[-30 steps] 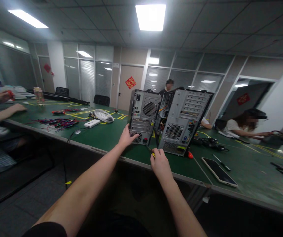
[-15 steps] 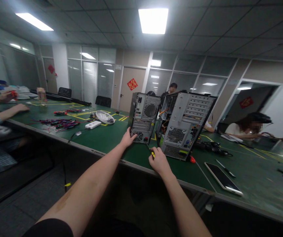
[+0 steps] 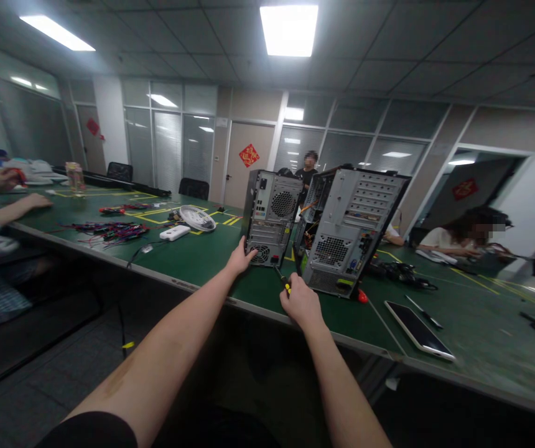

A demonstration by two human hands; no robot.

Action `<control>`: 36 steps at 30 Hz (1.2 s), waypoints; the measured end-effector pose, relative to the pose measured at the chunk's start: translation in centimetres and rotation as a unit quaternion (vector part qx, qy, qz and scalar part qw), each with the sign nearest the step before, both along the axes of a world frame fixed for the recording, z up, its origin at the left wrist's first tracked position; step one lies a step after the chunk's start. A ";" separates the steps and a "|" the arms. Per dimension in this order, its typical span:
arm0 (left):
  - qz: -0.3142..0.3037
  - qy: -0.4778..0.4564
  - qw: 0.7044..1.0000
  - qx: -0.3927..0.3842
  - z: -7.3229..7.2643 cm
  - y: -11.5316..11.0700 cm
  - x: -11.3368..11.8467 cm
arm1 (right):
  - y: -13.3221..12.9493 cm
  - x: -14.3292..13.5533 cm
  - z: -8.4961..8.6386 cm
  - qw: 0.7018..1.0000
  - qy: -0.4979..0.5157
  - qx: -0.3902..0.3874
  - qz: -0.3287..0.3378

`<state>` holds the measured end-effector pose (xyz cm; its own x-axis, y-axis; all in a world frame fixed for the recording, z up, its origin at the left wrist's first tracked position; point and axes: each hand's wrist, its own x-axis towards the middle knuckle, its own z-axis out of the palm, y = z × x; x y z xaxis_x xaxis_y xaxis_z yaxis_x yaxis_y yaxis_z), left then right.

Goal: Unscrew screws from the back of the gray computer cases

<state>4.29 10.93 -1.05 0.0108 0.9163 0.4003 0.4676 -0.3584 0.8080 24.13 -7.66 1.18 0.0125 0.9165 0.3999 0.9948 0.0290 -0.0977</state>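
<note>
Two computer cases stand upright on the green table with their rear panels toward me. My left hand (image 3: pixel 239 258) grips the lower left edge of the smaller computer case (image 3: pixel 274 208), its thumb on the panel by the bottom fan grille. In my right hand (image 3: pixel 301 300) is a screwdriver (image 3: pixel 288 287) with a yellow and black handle. Its thin shaft points up and left to the bottom right of that case's rear panel; whether the tip touches a screw is too small to tell. The larger case (image 3: pixel 349 230), open on its left side, stands just to the right.
A red-ended tool (image 3: pixel 362 297) lies by the larger case. Rightward are black cables (image 3: pixel 400 274), a phone (image 3: pixel 419 330) and a pen-like object (image 3: pixel 423 311). Leftward lie a white power strip (image 3: pixel 175 233), a white round basket (image 3: pixel 197 218) and bundled wires (image 3: pixel 113 230). Other people sit at both sides.
The view has tilted slightly. Both hands keep nearly the same place at the smaller case, with the screwdriver handle showing more. A person behind the cases has shifted left.
</note>
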 end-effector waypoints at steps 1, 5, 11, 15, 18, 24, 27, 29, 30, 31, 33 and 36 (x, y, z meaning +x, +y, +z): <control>0.000 -0.001 1.000 0.000 0.0 0.0 0.0 | 0.0 -0.1 0.0 1.000 -0.001 -0.003 0.001; 0.004 -0.002 1.000 0.011 -0.2 0.2 0.1 | 0.1 -0.2 -0.2 1.000 -0.002 -0.011 0.006; 0.037 0.013 0.998 0.039 -0.4 0.4 0.6 | 0.3 -0.6 -0.3 1.000 0.006 -0.027 0.008; 0.035 0.016 0.999 0.022 -0.3 0.5 0.8 | 0.8 -0.7 0.0 0.999 0.005 -0.041 0.014; 0.038 0.011 0.999 0.001 -0.2 0.7 0.7 | 1.4 -0.6 0.3 0.999 0.002 -0.045 0.025; 0.042 0.023 0.999 0.015 -0.2 1.1 0.2 | 1.8 -0.5 0.1 0.999 0.010 -0.030 0.021; 0.042 0.028 0.999 0.013 -0.4 1.1 0.0 | 1.6 -0.5 -0.2 0.999 0.017 -0.024 0.015; 0.042 0.031 0.999 0.015 -0.4 1.0 -0.1 | 1.6 -0.4 -0.3 1.000 0.019 -0.018 0.012; 0.041 0.031 0.999 0.015 -0.5 1.0 -0.1 | 1.5 -0.4 -0.3 1.000 0.019 -0.015 0.012; 0.041 0.031 0.999 0.015 -0.5 1.0 -0.1 | 1.5 -0.4 -0.3 1.000 0.019 -0.011 0.013; 0.041 0.030 0.999 0.014 -0.6 1.0 -0.1 | 1.5 -0.4 -0.4 1.000 0.018 -0.004 0.017; 0.043 0.026 0.999 0.013 -0.6 1.0 -0.1 | 1.5 -0.4 -0.4 1.000 0.015 0.003 0.018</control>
<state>4.22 11.97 -1.68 -0.0457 0.9038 0.4254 0.5391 -0.3362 0.7722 23.70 -6.12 0.81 -0.0076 0.9141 0.4054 0.9897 0.0650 -0.1279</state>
